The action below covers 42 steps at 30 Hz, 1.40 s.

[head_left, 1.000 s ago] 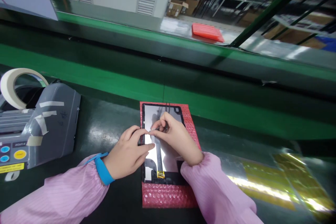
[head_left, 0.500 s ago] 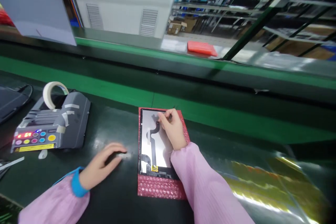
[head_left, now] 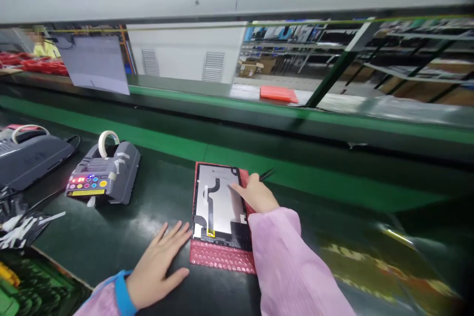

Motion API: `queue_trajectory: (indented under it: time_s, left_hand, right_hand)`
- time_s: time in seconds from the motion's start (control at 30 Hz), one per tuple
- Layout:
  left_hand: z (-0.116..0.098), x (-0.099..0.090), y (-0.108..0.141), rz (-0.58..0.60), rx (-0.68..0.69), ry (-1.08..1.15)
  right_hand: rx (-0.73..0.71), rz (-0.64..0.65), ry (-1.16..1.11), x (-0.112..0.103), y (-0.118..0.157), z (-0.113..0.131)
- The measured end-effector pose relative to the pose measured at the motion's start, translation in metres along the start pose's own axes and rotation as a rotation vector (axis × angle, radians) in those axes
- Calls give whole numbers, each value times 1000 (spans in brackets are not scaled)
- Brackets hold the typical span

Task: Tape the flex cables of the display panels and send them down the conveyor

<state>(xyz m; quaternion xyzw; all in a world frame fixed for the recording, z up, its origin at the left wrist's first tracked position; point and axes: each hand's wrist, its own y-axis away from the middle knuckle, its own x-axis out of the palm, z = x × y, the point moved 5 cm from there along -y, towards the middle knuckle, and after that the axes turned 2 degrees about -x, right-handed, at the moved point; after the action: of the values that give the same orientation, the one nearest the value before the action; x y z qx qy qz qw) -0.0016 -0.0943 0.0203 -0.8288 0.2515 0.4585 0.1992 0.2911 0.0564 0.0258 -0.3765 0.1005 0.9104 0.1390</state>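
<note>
A tablet screen (head_left: 227, 202) lies back side up on a pink bubble-wrap sheet (head_left: 222, 257), with a dark flex cable (head_left: 211, 207) running along its metal back. My left hand (head_left: 159, 264) rests on the bench with fingers spread, its fingertips close to the screen's lower left edge. At the screen's upper right edge is my right hand (head_left: 259, 193), the thumb reaching over the metal back and the other fingers curled. Dark tweezers (head_left: 267, 174) stick out past those curled fingers, which seem closed on them; the grip itself is hidden.
Left stands a grey tape dispenser (head_left: 103, 173) with a lit display and a tape roll; a second dispenser (head_left: 35, 155) is beyond. Tape scraps (head_left: 22, 229) and a green tray (head_left: 37, 286) sit lower left. Clear yellowish film (head_left: 374, 266) lies right. A red packet (head_left: 278, 94) is on the ledge.
My right hand has left the flex cable's top end for the screen's right edge. My left hand has spread and come nearer the screen. The view has tilted up.
</note>
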Motion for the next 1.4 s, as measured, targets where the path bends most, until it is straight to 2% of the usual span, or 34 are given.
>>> queue_trajectory:
  time_s: [0.13,0.2,0.3,0.4,0.5,0.67,0.73,0.8,0.87,0.97,1.07,1.13,1.27,1.4]
  left_hand:
    - [-8,8,-11,49,16,-73]
    - [-5,10,-10,60,8,-77]
    - [-3,12,-7,46,12,-66]
    - [-2,12,-7,13,12,-51]
    - [-1,10,-9,-5,-4,-45]
    - [-1,7,-10,-41,-14,-17]
    - [1,8,-10,-58,-26,84]
    - [9,5,-10,-167,-87,337]
    - [28,0,-6,-342,-192,616]
    - [65,-13,8,-564,-329,806]
    - [104,-34,32,-745,-412,846]
    - [124,-47,49,-819,-453,864]
    - [142,-58,67,-856,-503,878]
    - [140,-57,65,-836,-531,854]
  right_hand:
    - [-82,56,-121,20,-3,6]
    - [-135,33,-214,25,-10,9]
    - [-164,-125,-351,22,-27,10]
    - [-134,-290,-448,16,-41,6]
    - [-146,-310,-495,17,-44,3]
    - [-291,-160,-441,31,-19,18]
    - [-364,-98,-400,33,-2,29]
    - [-429,-76,-367,28,14,37]
    - [-481,-114,-336,15,30,37]
    - [-527,-244,-281,-15,52,18]
    - [-508,-382,-252,-47,76,-22]
    - [-432,-497,-260,-66,94,-55]
    - [-231,-746,-348,-94,135,-107]
    - [-190,-825,-537,-105,165,-121]
